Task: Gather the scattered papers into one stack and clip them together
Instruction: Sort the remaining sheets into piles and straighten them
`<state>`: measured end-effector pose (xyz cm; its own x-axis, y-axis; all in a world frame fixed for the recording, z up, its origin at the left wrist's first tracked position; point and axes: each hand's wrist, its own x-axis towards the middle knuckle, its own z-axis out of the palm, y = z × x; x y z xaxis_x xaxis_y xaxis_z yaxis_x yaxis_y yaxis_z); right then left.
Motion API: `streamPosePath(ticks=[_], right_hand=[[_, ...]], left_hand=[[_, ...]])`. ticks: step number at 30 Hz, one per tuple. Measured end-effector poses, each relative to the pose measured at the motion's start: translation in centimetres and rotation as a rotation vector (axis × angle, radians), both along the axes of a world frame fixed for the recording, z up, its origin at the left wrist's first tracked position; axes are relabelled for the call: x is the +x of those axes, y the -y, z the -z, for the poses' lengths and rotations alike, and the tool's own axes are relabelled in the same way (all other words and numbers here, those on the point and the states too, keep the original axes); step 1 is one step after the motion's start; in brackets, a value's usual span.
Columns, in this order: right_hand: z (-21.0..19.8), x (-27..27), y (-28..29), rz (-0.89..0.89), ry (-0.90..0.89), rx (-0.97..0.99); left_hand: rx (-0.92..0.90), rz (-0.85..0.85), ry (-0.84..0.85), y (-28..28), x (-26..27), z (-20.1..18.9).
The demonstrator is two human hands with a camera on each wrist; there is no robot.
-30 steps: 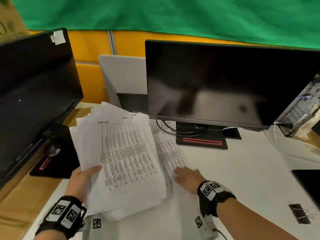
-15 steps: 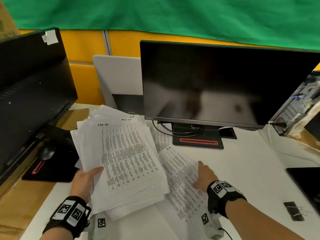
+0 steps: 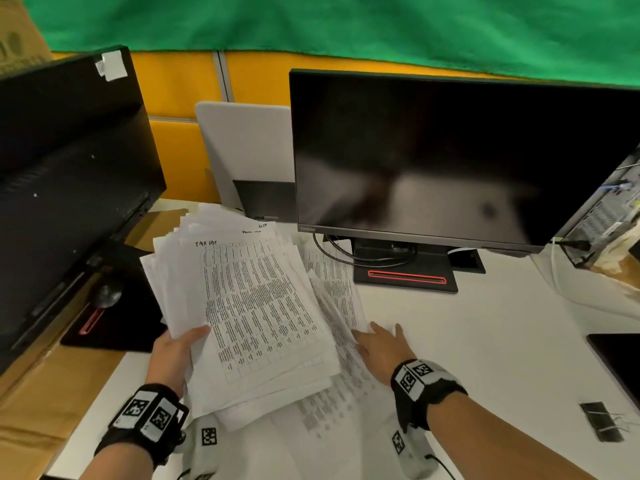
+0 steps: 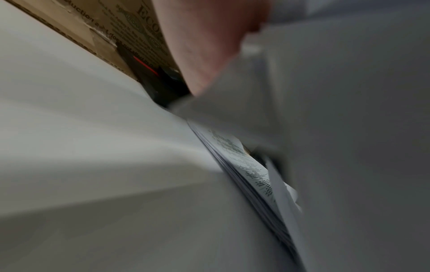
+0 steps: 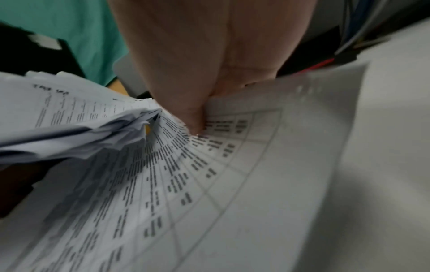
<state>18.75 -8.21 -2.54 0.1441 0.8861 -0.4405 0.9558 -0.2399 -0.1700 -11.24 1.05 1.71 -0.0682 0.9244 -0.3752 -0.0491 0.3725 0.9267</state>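
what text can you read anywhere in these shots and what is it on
"TASK LIST", handwritten at the head of the top sheet of the paper pile: roughly legible.
"ECO...", cut off by the hand, on the cardboard box; its smaller print is too blurred to read fully.
Monitor bezel logo: too small to read.
Printed table rows on the sheets: too small and blurred.
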Motion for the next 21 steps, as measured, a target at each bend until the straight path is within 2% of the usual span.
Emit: streamPosePath(ticks=[5,8,10,12,16,21], right_hand=[[-1.3,1.4,1.5,-0.002,0.233,0.044],[-2.3,2.4,2.5,0.091,0.287,-0.053],[-2.7,3.2,2.5,0.233,0.223,-0.061],[-2.8,4.0,1.8,0.360,0.123,0.023],[-1.2,3.8,1.3,0.475,-0.048,0.090],[-0.7,3.9,2.5,0.599,-0.093,0.066]], left_hand=[[-0.002,-0.030,0.037,0.3,0.0,0.4],[-0.006,-0.039,0.065,0.3,0.1,0.7],[-0.005,-0.042,0.080,0.2,0.2,0.7],[0.002,-0.030,0.081,0.2,0.4,0.8],[0.019,0.001,0.052,0.6,1.0,0.5],[0.028,0.005,0.066,1.2,1.5,-0.3]])
